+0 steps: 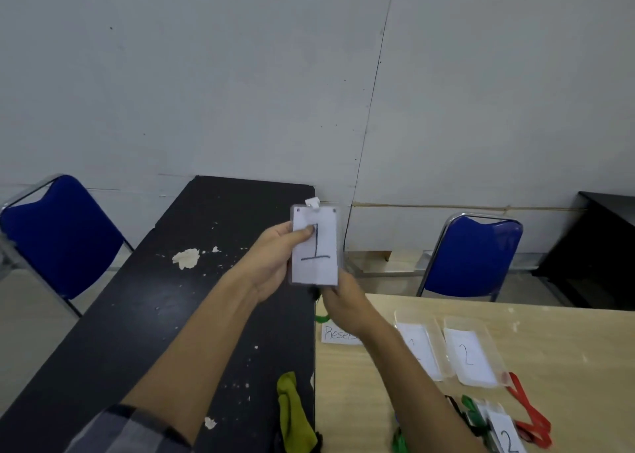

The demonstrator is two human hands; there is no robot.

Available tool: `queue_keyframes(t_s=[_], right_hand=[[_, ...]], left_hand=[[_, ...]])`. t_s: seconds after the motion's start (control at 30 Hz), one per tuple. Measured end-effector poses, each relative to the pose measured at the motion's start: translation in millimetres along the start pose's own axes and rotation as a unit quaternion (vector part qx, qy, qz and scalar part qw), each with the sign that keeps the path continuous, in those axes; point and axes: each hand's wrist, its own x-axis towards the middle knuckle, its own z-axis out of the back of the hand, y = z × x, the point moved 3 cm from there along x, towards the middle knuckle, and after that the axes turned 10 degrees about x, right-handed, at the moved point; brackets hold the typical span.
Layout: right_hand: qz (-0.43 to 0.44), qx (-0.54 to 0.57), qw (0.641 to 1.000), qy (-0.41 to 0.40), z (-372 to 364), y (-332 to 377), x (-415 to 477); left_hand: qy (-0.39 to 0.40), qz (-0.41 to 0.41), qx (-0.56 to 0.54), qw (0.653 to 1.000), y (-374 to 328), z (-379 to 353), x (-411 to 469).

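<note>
A clear plastic badge holder [318, 246] with a white card marked "1" is held upright in front of me, above the seam between a black table [165, 315] and a light wooden table [549, 342]. My left hand [275, 260] grips its left edge, thumb on the card's front. My right hand [343, 305] pinches its bottom edge, with something dark at the fingers. A small white clip sticks up from the holder's top.
On the wooden table lie two clear holders, one hidden partly by my arm, one marked "2" [470, 353]. A "Reser.." label [338, 334], a red lanyard [529, 415], green lanyards [472, 411] and another "2" card [507, 435] lie nearby. Yellow-green cloth [293, 415] near; blue chairs [62, 232] [474, 256].
</note>
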Motion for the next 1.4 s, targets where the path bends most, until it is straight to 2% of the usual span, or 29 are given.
queue_keyframes(t_s=[0.17, 0.27, 0.37, 0.5, 0.67, 0.73, 0.8, 0.93, 1.03, 1.17, 1.3, 1.4], right_hand=[[0.000, -0.016, 0.999, 0.047, -32, -20, -20], [-0.018, -0.034, 0.996, 0.084, -34, -27, -25], [-0.038, -0.080, 0.991, 0.098, -12, -23, -21], [-0.056, -0.120, 0.987, 0.096, 28, -3, -10], [-0.126, -0.078, 0.985, 0.083, 53, -13, -11], [-0.174, -0.030, 0.983, 0.054, 55, -38, -26], [-0.227, 0.066, 0.972, -0.002, 54, -68, -50], [-0.306, 0.320, 0.888, -0.124, 41, -117, -116], [-0.302, 0.399, 0.843, -0.196, 29, -145, -168], [-0.323, 0.323, 0.830, -0.319, 30, -183, -227], [-0.329, 0.207, 0.854, -0.346, 49, -204, -258], [-0.321, 0.102, 0.862, -0.379, 70, -212, -264]], left_hand=[[-0.014, -0.039, -0.054, 0.998, -25, 4, 5], [-0.015, -0.025, -0.051, 0.998, -29, 8, 7], [-0.020, 0.020, 0.071, 0.997, -22, 12, 5], [0.034, 0.063, 0.237, 0.969, 4, 6, -5], [0.094, 0.107, 0.267, 0.953, 60, -13, -14], [0.105, 0.132, 0.244, 0.955, 88, -24, -20], [0.108, 0.152, 0.223, 0.957, 121, -36, -25], [0.079, 0.199, 0.203, 0.955, 190, -66, -38], [0.057, 0.226, 0.212, 0.949, 230, -92, -54], [0.104, 0.260, 0.203, 0.938, 271, -140, -75], [0.125, 0.301, 0.178, 0.929, 291, -179, -86], [0.112, 0.297, 0.195, 0.928, 300, -197, -74]])
